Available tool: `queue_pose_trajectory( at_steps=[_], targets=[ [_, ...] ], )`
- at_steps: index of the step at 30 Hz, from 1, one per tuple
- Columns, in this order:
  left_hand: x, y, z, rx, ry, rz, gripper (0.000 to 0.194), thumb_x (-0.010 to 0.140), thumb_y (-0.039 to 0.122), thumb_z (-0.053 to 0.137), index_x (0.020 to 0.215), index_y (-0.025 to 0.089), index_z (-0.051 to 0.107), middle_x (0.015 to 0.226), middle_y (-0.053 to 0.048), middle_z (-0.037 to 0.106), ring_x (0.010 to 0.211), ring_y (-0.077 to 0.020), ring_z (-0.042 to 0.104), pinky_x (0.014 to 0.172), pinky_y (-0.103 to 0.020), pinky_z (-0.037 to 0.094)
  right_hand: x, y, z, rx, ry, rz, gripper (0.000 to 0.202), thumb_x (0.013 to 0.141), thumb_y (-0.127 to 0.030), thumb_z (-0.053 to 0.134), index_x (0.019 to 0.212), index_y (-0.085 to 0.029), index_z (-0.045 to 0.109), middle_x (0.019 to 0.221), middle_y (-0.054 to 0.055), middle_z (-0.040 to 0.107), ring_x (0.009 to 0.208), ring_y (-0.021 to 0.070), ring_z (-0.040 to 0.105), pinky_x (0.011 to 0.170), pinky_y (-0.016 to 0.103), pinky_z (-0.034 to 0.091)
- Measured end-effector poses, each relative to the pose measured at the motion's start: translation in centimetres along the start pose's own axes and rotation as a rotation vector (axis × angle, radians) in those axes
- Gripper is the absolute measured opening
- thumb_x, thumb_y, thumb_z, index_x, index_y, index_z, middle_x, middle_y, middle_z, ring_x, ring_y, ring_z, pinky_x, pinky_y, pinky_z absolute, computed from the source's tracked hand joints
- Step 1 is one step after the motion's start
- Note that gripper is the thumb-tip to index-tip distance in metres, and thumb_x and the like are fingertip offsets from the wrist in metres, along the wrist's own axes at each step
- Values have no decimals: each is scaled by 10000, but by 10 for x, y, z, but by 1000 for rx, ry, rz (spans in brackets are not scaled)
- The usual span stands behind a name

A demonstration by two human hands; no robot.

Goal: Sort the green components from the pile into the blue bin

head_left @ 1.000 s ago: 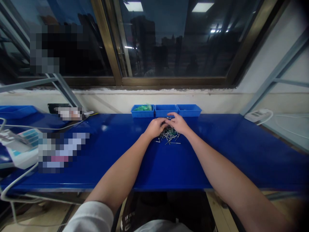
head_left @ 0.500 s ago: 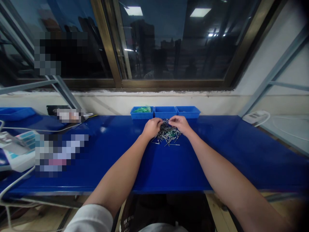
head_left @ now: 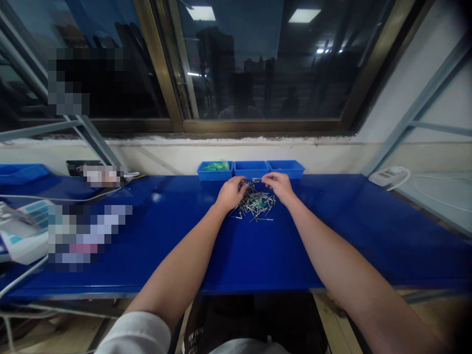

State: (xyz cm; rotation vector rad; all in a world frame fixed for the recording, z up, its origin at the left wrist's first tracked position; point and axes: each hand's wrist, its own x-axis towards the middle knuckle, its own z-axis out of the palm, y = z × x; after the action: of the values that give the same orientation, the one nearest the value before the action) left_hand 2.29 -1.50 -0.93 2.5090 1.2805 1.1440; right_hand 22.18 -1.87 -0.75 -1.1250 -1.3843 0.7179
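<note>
A heap of silvery blind rivets (head_left: 257, 204) lies on the blue tabletop, with a scrap of green material (head_left: 259, 201) showing among them. My left hand (head_left: 229, 193) rests at the left edge of the heap, its thumb and fingers apart, with nothing visible held between them. At the upper right of the heap, my right hand (head_left: 279, 187) pinches one rivet (head_left: 255, 180) by its end, and the rivet points left toward my left hand. The fingertips are small in view and partly hidden.
Three blue bins (head_left: 251, 169) stand in a row behind the heap; the left one holds a green plastic bag (head_left: 218, 165). A white device (head_left: 27, 228) with a cable sits at left. A power strip (head_left: 389, 175) lies at the right, near a metal frame (head_left: 424, 98).
My hands have moved slightly apart. The left thumb and fingers have spread, and the rivet that was between both hands is now only at my right fingertips.
</note>
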Motion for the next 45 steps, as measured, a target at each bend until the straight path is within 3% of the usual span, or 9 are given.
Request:
queue_pose_trajectory(
  at_steps=[5,10,15,17,20,23,27,36,45],
  targets=[
    [0,-6,1,81,-42,-20,296,863,281,476,1118,159,562,1050,-88,628,991,-211,583,886,-333,463,13,17,-16,-8,269,40,315,596,-275,661,881,-141,665,842,71,683,771,183,614,711,306,480],
    [-1,-7,2,121,-85,-17,302,868,294,454,1119,164,561,1061,-89,613,999,-214,574,884,-333,460,18,27,-26,-63,328,111,492,584,-261,653,1060,-147,611,1047,102,652,796,186,604,707,321,479],
    [-2,-8,3,151,-123,-33,340,871,337,446,1135,154,558,1080,-99,613,1019,-224,572,889,-335,454,16,28,-25,-107,287,113,629,596,-293,642,1202,-160,531,1089,101,625,734,159,591,651,290,473],
    [-2,-8,3,166,-153,-51,368,873,386,441,1137,163,563,1096,-99,613,1041,-225,569,906,-335,444,15,28,-22,-196,242,73,537,621,-303,625,1131,-141,580,955,80,655,712,156,588,661,287,466],
    [-3,-10,5,172,-203,-79,437,872,469,418,1156,171,565,1155,-101,601,1086,-223,558,941,-328,421,9,25,-16,-430,60,32,347,654,-353,627,935,-154,663,745,33,653,674,157,583,683,293,453],
    [-4,-12,8,171,-259,-93,507,865,521,399,1187,162,557,1227,-115,574,1160,-236,517,985,-335,387,3,19,-7,-639,-137,-10,322,650,-438,660,841,-180,691,749,45,662,679,167,588,676,292,443],
    [-5,-15,11,174,-315,-75,583,863,540,381,1235,116,529,1304,-151,516,1250,-261,432,1033,-359,339,-4,11,4,-739,-265,-94,237,695,-425,643,728,-196,696,789,68,678,727,184,598,680,288,437],
    [-5,-14,11,178,-301,-49,536,865,515,397,1221,139,537,1269,-135,549,1203,-245,482,1001,-344,369,-5,8,7,-728,-299,-91,160,750,-338,602,717,-195,665,754,49,683,698,173,593,633,266,406],
    [-5,-15,11,200,-290,-58,528,869,522,388,1205,146,541,1232,-126,569,1157,-237,517,979,-331,390,-6,7,5,-724,-320,-94,185,769,-356,587,747,-191,667,771,41,687,716,163,598,638,253,411]
  ],
)
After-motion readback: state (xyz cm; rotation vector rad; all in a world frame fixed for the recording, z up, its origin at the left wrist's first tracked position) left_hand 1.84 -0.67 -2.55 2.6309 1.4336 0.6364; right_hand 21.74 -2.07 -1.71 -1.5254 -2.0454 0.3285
